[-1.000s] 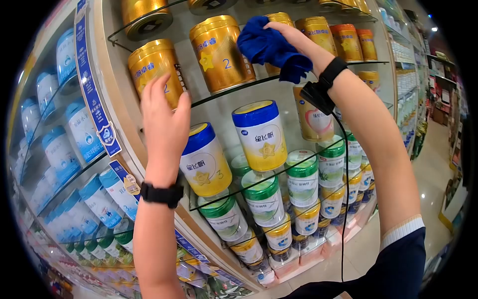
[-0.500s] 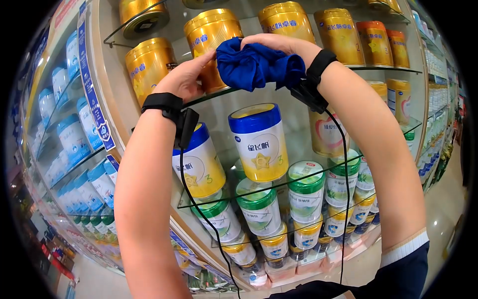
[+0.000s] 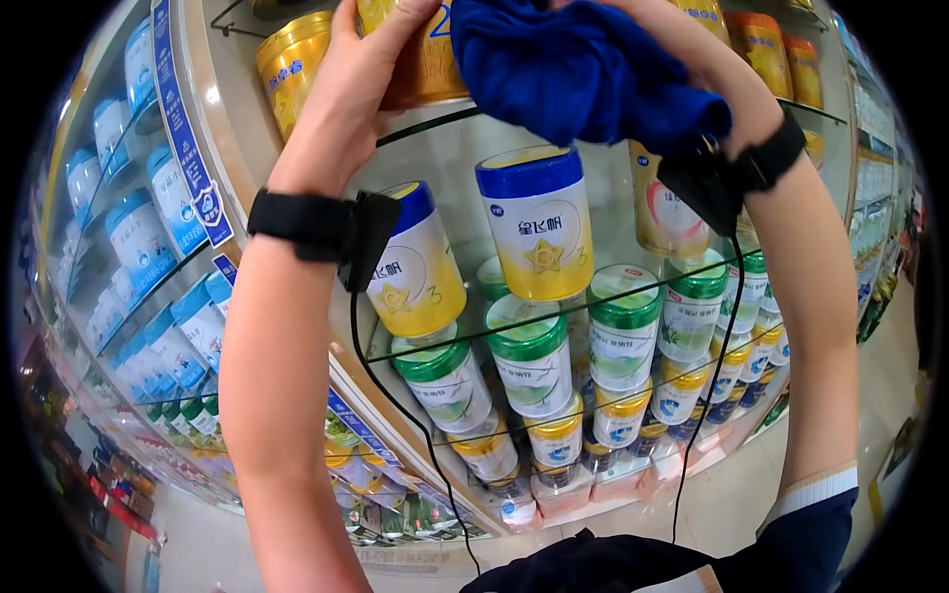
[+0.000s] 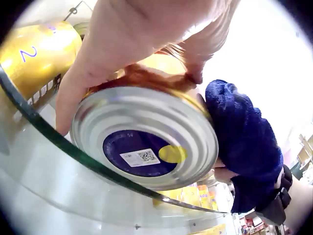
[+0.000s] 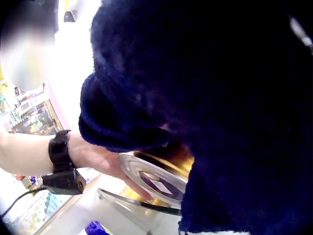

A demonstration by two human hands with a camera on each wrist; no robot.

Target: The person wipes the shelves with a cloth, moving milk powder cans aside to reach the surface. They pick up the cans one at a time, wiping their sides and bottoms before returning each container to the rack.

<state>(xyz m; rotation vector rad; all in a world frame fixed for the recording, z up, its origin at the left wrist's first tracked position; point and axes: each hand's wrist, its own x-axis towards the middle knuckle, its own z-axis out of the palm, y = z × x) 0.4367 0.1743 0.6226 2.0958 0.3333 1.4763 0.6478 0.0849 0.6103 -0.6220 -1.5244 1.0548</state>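
Note:
My left hand (image 3: 361, 74) grips a gold can (image 3: 427, 69) at the top of the head view, thumb and fingers around its side. In the left wrist view the can's silver base (image 4: 144, 134) shows, tilted, above the glass shelf edge (image 4: 93, 164). My right hand (image 3: 682, 35) holds a bunched blue cloth (image 3: 583, 74) against the can's right side; the cloth hides most of its fingers. In the right wrist view the dark cloth (image 5: 234, 107) fills much of the picture, with the left hand (image 5: 100, 159) beyond it on the can.
Another gold can (image 3: 292, 69) stands left of the gripped one. Blue-lidded cans (image 3: 534, 227) are on the glass shelf below, with green-lidded cans (image 3: 529, 361) under them. Blue cans (image 3: 138, 237) fill the left shelves. Black cables (image 3: 425, 435) hang from both wrists.
My left hand has moved from beside the gold cans onto one, which is now lifted and tilted. The right hand has brought the cloth left to that can.

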